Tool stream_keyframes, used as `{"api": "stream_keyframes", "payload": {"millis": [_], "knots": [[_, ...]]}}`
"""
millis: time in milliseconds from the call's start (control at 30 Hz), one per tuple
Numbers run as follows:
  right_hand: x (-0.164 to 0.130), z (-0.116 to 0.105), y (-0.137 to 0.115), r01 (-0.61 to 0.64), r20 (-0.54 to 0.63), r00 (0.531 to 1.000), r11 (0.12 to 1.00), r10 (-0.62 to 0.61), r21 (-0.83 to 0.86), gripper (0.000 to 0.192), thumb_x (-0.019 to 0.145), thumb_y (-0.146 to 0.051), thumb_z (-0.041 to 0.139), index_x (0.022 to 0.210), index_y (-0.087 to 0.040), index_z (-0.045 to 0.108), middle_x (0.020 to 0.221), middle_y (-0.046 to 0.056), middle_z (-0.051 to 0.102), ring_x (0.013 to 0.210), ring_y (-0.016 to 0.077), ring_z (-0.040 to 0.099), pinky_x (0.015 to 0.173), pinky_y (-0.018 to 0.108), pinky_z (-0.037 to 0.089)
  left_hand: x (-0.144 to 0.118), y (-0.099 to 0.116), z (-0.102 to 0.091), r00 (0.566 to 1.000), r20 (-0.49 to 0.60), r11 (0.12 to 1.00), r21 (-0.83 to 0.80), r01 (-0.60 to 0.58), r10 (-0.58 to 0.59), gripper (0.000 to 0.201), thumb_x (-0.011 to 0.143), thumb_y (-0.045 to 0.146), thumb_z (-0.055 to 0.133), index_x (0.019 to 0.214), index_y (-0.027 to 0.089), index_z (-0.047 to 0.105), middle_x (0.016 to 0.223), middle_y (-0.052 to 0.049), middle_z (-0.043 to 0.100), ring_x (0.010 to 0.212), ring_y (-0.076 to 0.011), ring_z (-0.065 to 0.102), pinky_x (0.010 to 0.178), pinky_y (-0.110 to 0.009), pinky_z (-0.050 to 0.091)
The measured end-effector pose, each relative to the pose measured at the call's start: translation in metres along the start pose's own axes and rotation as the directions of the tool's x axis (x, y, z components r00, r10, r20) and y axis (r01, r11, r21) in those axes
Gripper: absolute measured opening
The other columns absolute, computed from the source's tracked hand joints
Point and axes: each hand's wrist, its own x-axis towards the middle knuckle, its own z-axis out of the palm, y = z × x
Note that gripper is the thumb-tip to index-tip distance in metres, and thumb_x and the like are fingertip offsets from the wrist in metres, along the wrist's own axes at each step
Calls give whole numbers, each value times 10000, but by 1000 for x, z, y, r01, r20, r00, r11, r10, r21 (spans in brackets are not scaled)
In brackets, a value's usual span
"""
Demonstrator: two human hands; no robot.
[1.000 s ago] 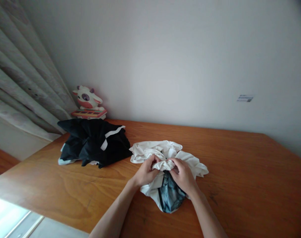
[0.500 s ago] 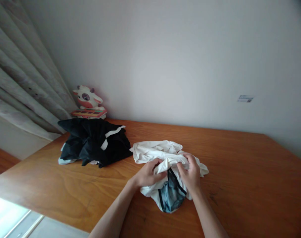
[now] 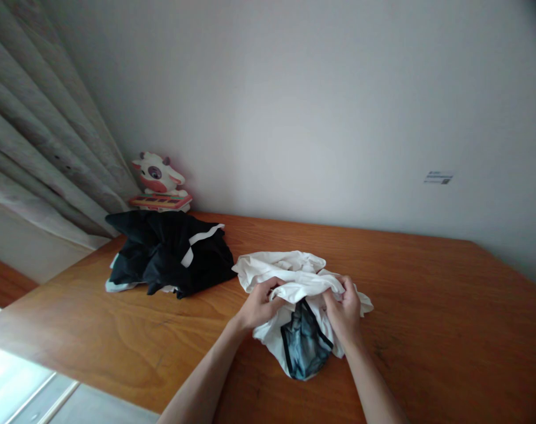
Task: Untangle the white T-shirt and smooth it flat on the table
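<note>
A crumpled white garment (image 3: 281,268) lies on the wooden table in front of me; its exact kind is hard to make out. On its near side shows a grey-blue patterned panel (image 3: 305,347) with black edging. My left hand (image 3: 262,303) pinches the upper layer of white cloth between thumb and fingers. At the other end of the same fold, my right hand (image 3: 345,309) grips the cloth, its fingertips partly hidden in it. The fold is raised a little between both hands, above the patterned panel.
A heap of black clothing (image 3: 166,250) with a white stripe sits at the left of the table (image 3: 440,330). Behind it stands a cow-shaped toy keyboard (image 3: 161,184) against the wall. A curtain (image 3: 42,129) hangs at the left, and a small label (image 3: 439,177) is on the wall.
My hands have moved slightly up and apart, the left rising a little. The white fold between them is now stretched wider, and more of the patterned panel shows.
</note>
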Motion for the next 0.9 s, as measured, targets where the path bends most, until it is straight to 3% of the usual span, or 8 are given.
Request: {"api": "stream_keyframes", "payload": {"millis": [267, 567, 767, 900], "knots": [[0, 0, -6, -55, 40, 998, 996, 52, 70, 227, 731, -406, 697, 847, -235, 603, 800, 17, 669, 734, 212, 597, 675, 321, 482, 4, 3, -2, 983, -175, 992, -102, -71, 52, 224, 877, 355, 588, 969, 167, 669, 912, -45, 717, 868, -199, 631, 792, -277, 488], [0, 4, -11, -26, 119, 993, 996, 15, 91, 263, 719, -415, 736, 816, -242, 563, 717, -35, 592, 668, 179, 560, 639, 291, 475, 5, -2, -2, 959, -283, 995, -81, -59, 34, 361, 945, 510, 545, 821, 180, 622, 793, -17, 660, 766, -179, 582, 736, -275, 478], [-4, 7, -8, -113, 264, 961, 987, 80, 114, 385, 758, -517, 758, 969, -220, 634, 834, 29, 707, 761, 216, 642, 660, 299, 512, 3, 6, -2, 957, -290, 990, -133, -52, 12, 467, 953, 607, 497, 973, 178, 681, 963, -55, 730, 971, -240, 647, 939, -340, 497], [-4, 6, -6, -148, 341, 934, 984, 107, 98, 383, 796, -573, 721, 920, -219, 643, 771, 28, 706, 720, 219, 638, 628, 299, 505, 2, 9, -3, 963, -269, 992, -120, -37, 4, 497, 951, 622, 489, 990, 171, 693, 968, -58, 736, 968, -246, 648, 945, -350, 502]]}}
